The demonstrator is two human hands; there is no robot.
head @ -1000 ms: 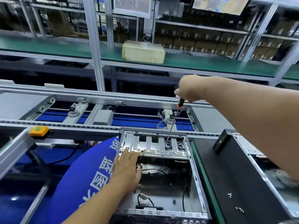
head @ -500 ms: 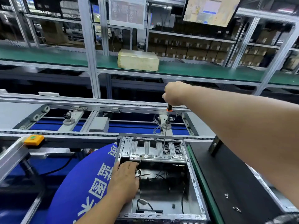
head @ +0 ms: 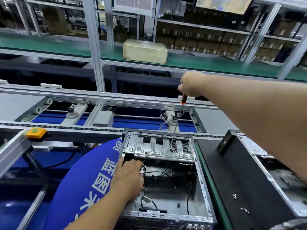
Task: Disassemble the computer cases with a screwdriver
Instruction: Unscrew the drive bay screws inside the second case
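Silver metal open computer case [head: 201,183] sits at lower centre of my frame. My right hand [head: 191,84] grips the orange-handled long-shafted screwdriver [head: 177,123], tip down on the ribbed drive bracket [head: 159,149]. My left hand [head: 130,175] rests flat, fingers relaxed, on the case's left edge.

2 bare forearms, no sleeves; left hand [head: 128,177] and right hand [head: 191,85] ungloved, without rings.
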